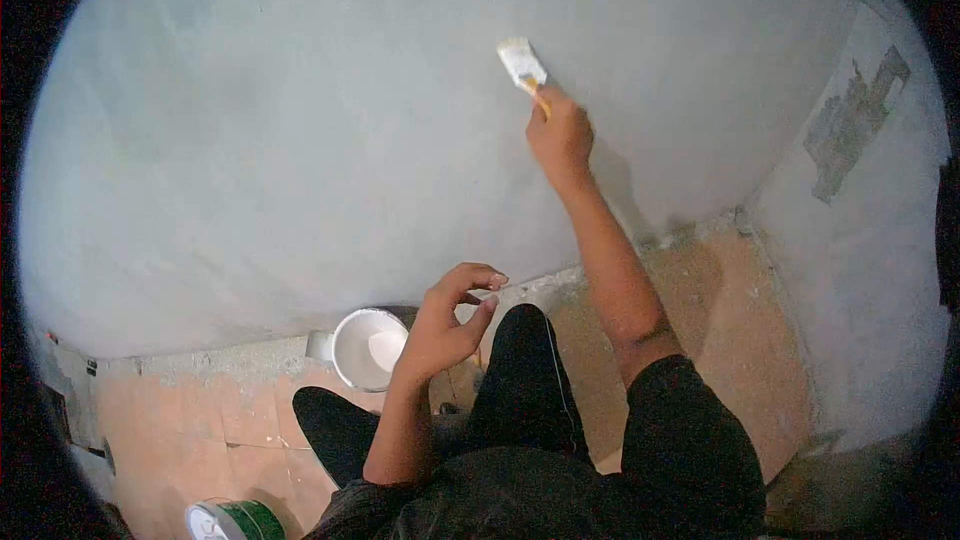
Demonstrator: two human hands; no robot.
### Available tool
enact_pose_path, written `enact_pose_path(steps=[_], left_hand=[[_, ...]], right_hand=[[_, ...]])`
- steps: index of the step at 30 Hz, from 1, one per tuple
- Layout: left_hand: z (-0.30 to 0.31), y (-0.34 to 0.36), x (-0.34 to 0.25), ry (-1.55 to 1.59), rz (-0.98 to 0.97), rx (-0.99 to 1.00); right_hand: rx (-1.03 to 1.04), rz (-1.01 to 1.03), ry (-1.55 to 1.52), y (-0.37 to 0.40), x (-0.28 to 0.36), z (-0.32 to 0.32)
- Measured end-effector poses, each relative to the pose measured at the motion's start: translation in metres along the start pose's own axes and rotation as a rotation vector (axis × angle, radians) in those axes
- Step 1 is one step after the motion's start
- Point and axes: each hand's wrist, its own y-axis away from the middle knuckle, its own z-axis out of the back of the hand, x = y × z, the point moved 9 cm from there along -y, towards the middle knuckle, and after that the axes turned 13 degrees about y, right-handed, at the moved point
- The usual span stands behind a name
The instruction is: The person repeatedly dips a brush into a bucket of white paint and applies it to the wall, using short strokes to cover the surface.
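Observation:
My right hand (pixel 562 138) is closed around the yellow handle of a paintbrush (pixel 522 64). The brush has a white-coated head with pale bristles, which point up and left against the grey-white wall (pixel 300 140). My left hand (pixel 455 318) hovers over my knees, fingers curved and thumb apart, with nothing in it. Just left of it, a white bucket (pixel 343 350) with a pale content at its bottom stands on the floor by the foot of the wall.
A green and white tub (pixel 250 520) sits on the tiled floor (pixel 180 410) at the lower left. To the right, a side wall (pixel 850 260) with a rough grey patch meets the painted wall at a corner. My bent knees are below the wall.

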Motion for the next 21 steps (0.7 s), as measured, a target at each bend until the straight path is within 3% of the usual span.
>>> enact_pose_path(steps=[6, 8, 11, 18, 21], left_hand=[[0.001, 0.000, 0.004, 0.005, 0.025, 0.006], [0.001, -0.002, 0.007, 0.016, 0.027, 0.007], [-0.001, 0.001, 0.010, -0.004, 0.046, 0.012], [0.001, -0.005, 0.003, 0.018, 0.066, 0.030], [0.002, -0.007, 0.001, 0.008, 0.055, 0.038]], right_hand=[[0.122, 0.004, 0.007, 0.088, -0.045, -0.097], [0.309, -0.108, 0.115, 0.122, -0.066, -0.133], [0.381, -0.124, 0.149, 0.165, -0.087, -0.165], [0.456, -0.200, 0.090, 0.185, -0.114, -0.175], [0.401, -0.133, 0.061, 0.188, -0.130, -0.171]])
